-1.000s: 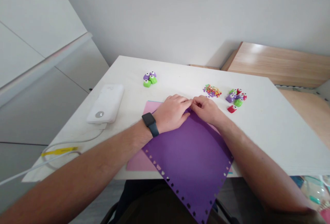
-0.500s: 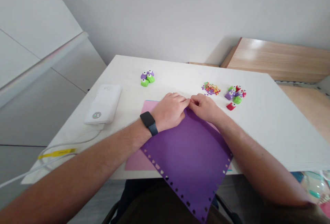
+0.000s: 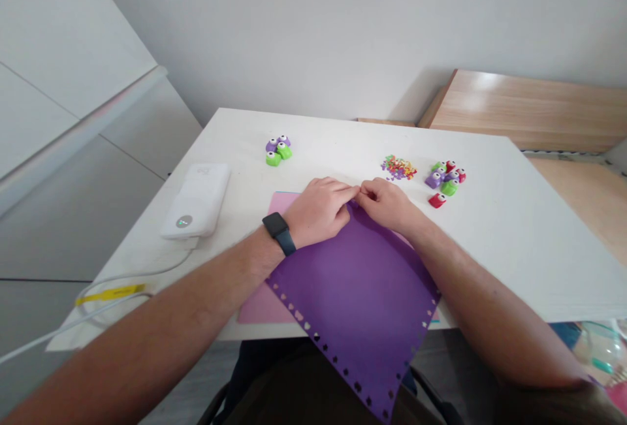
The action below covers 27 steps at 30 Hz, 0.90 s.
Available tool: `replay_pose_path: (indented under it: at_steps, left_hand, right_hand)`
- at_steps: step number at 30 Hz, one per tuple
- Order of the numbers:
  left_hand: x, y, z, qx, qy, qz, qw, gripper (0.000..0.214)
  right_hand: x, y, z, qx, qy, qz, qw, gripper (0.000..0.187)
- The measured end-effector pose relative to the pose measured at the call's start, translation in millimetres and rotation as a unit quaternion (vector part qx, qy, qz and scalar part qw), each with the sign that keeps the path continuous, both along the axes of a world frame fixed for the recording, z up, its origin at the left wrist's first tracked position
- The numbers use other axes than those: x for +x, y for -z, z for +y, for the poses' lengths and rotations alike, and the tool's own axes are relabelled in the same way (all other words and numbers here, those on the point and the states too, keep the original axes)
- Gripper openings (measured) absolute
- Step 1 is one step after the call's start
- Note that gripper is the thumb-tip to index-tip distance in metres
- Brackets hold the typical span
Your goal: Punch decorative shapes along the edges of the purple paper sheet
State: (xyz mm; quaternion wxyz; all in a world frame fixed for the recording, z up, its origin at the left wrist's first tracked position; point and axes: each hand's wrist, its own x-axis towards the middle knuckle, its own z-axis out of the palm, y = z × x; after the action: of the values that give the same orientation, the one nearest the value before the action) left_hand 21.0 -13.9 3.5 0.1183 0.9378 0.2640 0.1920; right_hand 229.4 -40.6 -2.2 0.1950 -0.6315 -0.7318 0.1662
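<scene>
The left hand [image 3: 318,213] and right hand [image 3: 385,206] pinch the far corner of the purple paper sheet [image 3: 353,301], fingertips meeting. The sheet lies partly over a pink paper sheet [image 3: 262,301] on the white table [image 3: 490,249]. Beyond the hands sit a loose pile of paper cutouts [image 3: 398,168] and grouped paper punches [image 3: 443,180].

Nothing legible — power bank [image 3: 196,200] logo too small.

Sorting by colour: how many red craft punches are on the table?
3, all in the right-hand cluster on the white table: one red craft punch at the front, one at the back, one at the right. Others could be hidden.
</scene>
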Motion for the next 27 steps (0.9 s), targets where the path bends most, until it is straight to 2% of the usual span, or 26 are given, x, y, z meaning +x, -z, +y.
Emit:
replay_pose_path:
  at_steps: [3, 6, 11, 14, 17, 20, 27]
  left_hand:
    - [-5.0, 7.7, 0.4, -0.005, 0.000, -0.028, 1.000, 0.049]
    - [-12.0, 12.7, -1.1, 0.004, -0.033, -0.038, 0.999, 0.059]
    - [-22.8, 10.2, -2.0, 0.017, -0.080, -0.026, 0.996, 0.054]
    - [-26.7, 7.5, -1.9, 0.012, -0.099, -0.016, 0.995, 0.053]
    - [-28.8, 6.2, -2.2, 0.004, -0.125, 0.001, 0.992, 0.056]
    - [-30.0, 5.6, -2.3, -0.009, -0.143, 0.014, 0.990, 0.059]
    - [-30.2, 6.7, -2.2, -0.020, -0.147, 0.014, 0.989, 0.061]
  right_hand:
    - [-0.7, -1.6, -1.9, -0.002, 0.005, 0.003, 1.000, 0.033]
    - [-2.4, -5.1, -5.4, -0.003, 0.010, 0.001, 1.000, 0.035]
    - [-4.3, -10.4, -12.4, 0.007, 0.049, 0.046, 0.998, 0.030]
    - [-3.0, -10.4, -14.8, 0.022, 0.029, 0.077, 0.996, 0.023]
    - [-0.5, -9.0, -15.9, 0.034, -0.015, 0.048, 0.998, 0.030]
    - [1.6, -8.1, -16.2, 0.030, -0.036, 0.010, 0.999, 0.028]
    - [6.5, -4.0, -14.3, 0.068, -0.013, -0.008, 0.998, 0.027]
